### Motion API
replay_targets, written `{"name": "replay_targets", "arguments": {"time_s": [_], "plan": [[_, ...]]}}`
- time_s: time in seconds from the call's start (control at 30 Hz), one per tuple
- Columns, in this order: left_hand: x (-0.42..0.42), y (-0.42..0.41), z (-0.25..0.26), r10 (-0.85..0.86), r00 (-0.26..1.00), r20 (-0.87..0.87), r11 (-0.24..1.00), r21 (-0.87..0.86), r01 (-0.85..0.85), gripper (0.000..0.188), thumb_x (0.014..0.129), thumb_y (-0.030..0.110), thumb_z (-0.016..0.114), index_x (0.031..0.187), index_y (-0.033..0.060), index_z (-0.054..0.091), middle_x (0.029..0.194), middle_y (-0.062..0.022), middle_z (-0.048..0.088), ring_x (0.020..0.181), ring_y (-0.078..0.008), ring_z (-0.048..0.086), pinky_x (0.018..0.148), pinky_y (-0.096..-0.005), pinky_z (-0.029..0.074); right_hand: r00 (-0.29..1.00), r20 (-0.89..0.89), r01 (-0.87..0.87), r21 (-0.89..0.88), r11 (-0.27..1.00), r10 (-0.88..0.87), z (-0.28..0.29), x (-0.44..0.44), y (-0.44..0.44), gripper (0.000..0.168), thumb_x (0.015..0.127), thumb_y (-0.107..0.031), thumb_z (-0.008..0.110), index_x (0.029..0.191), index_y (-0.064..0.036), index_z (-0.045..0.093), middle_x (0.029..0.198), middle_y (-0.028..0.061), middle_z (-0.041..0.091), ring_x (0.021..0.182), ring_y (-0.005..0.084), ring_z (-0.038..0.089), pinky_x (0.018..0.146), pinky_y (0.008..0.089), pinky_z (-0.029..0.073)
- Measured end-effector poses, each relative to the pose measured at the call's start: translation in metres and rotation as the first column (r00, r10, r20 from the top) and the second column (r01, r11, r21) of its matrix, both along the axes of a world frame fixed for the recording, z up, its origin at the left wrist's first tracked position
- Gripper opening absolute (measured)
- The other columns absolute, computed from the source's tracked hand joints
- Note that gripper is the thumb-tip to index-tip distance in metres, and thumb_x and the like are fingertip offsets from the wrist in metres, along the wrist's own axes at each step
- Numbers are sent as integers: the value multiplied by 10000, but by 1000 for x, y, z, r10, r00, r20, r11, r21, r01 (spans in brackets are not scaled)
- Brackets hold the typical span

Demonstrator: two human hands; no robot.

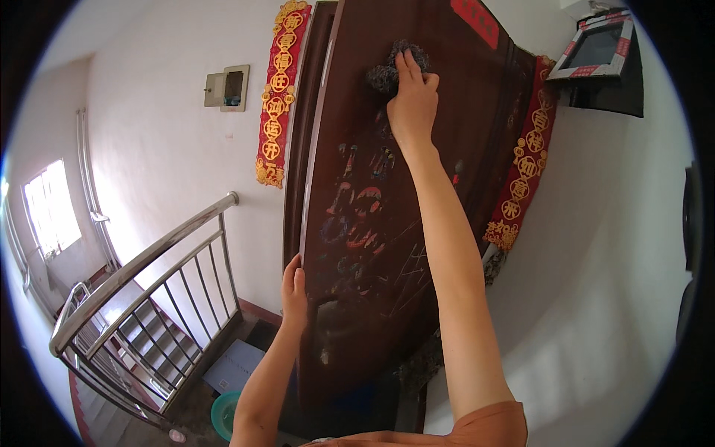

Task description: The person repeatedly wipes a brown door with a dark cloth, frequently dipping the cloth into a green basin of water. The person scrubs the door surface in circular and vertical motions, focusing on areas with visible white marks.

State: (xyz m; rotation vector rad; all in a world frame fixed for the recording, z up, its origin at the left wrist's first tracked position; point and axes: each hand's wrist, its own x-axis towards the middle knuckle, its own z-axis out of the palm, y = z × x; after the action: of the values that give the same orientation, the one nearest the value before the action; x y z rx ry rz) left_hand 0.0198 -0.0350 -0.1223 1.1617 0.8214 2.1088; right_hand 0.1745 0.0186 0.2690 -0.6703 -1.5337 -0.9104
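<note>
My right hand point(414, 103) presses a grey scouring pad point(385, 77), like steel wool, against the upper part of a dark brown door point(357, 290). Its fingers lie spread over the pad. Below it, patchy coloured marks point(357, 218) run down the door's surface, with pale scratches point(410, 268) to their right. My left hand point(294, 290) grips the door's left edge about halfway down. The fingers on the far side of that edge are partly hidden. The door stands swung out from its frame point(318, 61).
Left is a stainless steel railing point(151, 246) above descending stairs point(151, 335). On the floor sit a green basin point(220, 416) and a flat bluish box point(234, 366). Red banners point(273, 95) flank the doorway. A dark box with a taped frame point(597, 50) hangs at upper right.
</note>
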Motion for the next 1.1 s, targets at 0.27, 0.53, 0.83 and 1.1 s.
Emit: {"name": "replay_targets", "arguments": {"time_s": [0.27, 0.53, 0.83, 1.1], "plan": [[-1, -8, 0, 50, 998, -24, 999, -16, -51, 474, 1085, 293, 458, 1462, 6, 470, 1463, -119, 515, 1368, -215, 452, 1145, -331, 330, 989, 143, 31, 36, 999, -36, -63, -11, -14, 724, 700, 102, 655, 1402, -42, 550, 1529, 60, 480, 1074, 313, 517, 856, 400, 474], [1, -12, 2, 20, 1000, -12, 1000, -13, -20, 463, 1099, 292, 439, 1461, 3, 465, 1429, -90, 530, 1329, -180, 470, 1132, -319, 345, 997, 73, -11, -15, 1000, 13, -58, -17, -15, 720, 726, 108, 615, 1425, -29, 514, 1546, 65, 448, 1091, 318, 512, 890, 402, 490], [2, -8, 4, 2, 1000, 13, 1000, -9, -2, 454, 1083, 248, 476, 1461, -5, 472, 1472, -115, 517, 1363, -211, 468, 1149, -324, 332, 995, 39, -87, -13, 996, 88, -27, -9, -15, 748, 713, 176, 552, 1431, -29, 502, 1512, 83, 495, 1085, 363, 517, 986, 421, 492], [2, -6, 4, 40, 999, -21, 999, 8, -40, 450, 1081, 252, 472, 1456, 3, 483, 1460, -114, 527, 1358, -206, 469, 1147, -324, 331, 999, 51, -17, -28, 999, 18, -20, -5, -7, 772, 715, 94, 637, 1460, -30, 475, 1557, 100, 435, 1138, 358, 497, 907, 438, 490]]}}
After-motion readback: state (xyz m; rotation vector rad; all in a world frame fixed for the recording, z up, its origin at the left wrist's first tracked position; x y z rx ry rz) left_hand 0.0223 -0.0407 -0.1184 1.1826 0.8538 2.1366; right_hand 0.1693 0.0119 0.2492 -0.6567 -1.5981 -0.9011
